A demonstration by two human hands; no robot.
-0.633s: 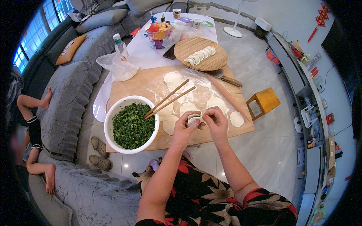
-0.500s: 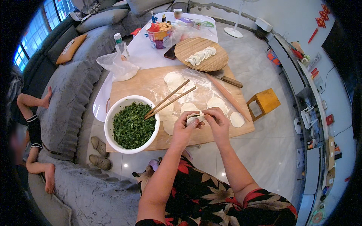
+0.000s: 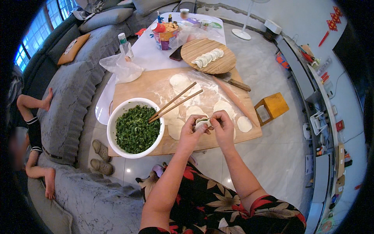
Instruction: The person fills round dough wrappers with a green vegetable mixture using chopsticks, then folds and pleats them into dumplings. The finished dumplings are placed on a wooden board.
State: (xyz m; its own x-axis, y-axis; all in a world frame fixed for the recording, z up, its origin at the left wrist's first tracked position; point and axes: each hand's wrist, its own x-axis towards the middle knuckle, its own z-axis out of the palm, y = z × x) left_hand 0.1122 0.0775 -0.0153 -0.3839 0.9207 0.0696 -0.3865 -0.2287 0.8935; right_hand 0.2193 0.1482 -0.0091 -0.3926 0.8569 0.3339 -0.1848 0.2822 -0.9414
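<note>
Floured board [image 3: 130, 91], pale folded dumpling [image 3: 200, 124], green inside, left fingers [image 3: 190, 122] gripping it, right fingers [image 3: 216, 121] pinching its edge.

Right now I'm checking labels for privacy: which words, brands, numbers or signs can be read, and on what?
No text is clear enough to quote.
Colourful bucket: any printing too small to read.
Clear bottle: any lettering too small.
Red wall hanging: any characters too blurred.

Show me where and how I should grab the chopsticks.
Best, I think, to hold both chopsticks toward their upper ends, coming from the right and above: those stick out past the white bowl over the large board, while their lower ends rest in the chopped greens.
</note>
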